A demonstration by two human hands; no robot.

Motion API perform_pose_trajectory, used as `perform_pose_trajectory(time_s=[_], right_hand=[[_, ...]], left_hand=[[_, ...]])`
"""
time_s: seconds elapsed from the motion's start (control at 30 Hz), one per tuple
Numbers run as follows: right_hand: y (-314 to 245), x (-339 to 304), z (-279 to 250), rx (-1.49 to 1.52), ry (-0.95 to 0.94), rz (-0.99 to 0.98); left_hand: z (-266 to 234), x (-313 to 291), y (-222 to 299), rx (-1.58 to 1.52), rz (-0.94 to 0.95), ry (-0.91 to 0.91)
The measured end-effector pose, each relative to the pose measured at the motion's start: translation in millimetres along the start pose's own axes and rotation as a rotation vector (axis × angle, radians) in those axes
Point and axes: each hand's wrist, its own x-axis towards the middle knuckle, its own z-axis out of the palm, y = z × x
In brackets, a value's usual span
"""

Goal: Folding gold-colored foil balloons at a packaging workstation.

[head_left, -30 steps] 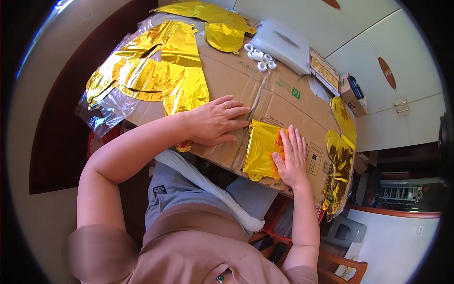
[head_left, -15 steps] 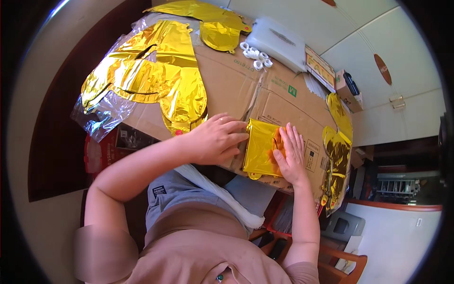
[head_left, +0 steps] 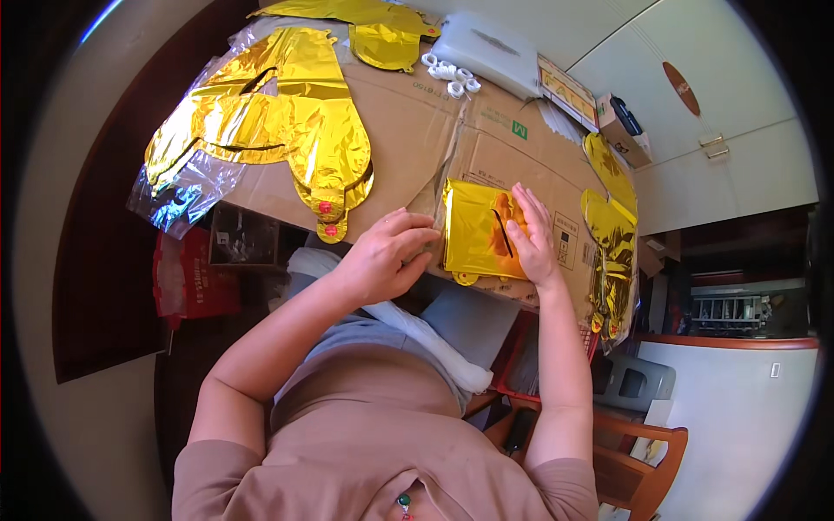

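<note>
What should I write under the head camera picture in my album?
Right hand on a squarish, folded, shiny gold foil bundle, left hand just beside it.

The right grip (head_left: 533, 239) covers part of the folded foil (head_left: 470, 227) along its right side. Whether the left grip (head_left: 396, 253) touches the opposite edge cannot be told. The view's upper edge cuts off the far foil (head_left: 334, 10), its lower edge the pendant (head_left: 404, 501). What lies beneath the cardboard (head_left: 404, 130) is hidden; the metal things (head_left: 731, 313) far right are too small to tell

Left fingers (head_left: 420, 235) bent, right fingers (head_left: 531, 207) extended
</note>
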Motion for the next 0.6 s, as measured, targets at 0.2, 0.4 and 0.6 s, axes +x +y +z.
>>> perform_pose_trajectory(time_s=[0.2,0.4,0.6], right_hand=[[1.4,-4.3,2.9,0.079,0.081,0.009],[-1.5,-5.7,3.6,0.150,0.173,0.022],[9.2,-4.8,9.7,0.380,0.235,0.055]], left_hand=[[-3.3,-3.1,4.1,0.002,-0.031,-0.019],[-6.3,1.7,15.0,-0.064,-0.157,0.013],[-2.3,8.2,16.2,-0.014,-0.150,0.051]])
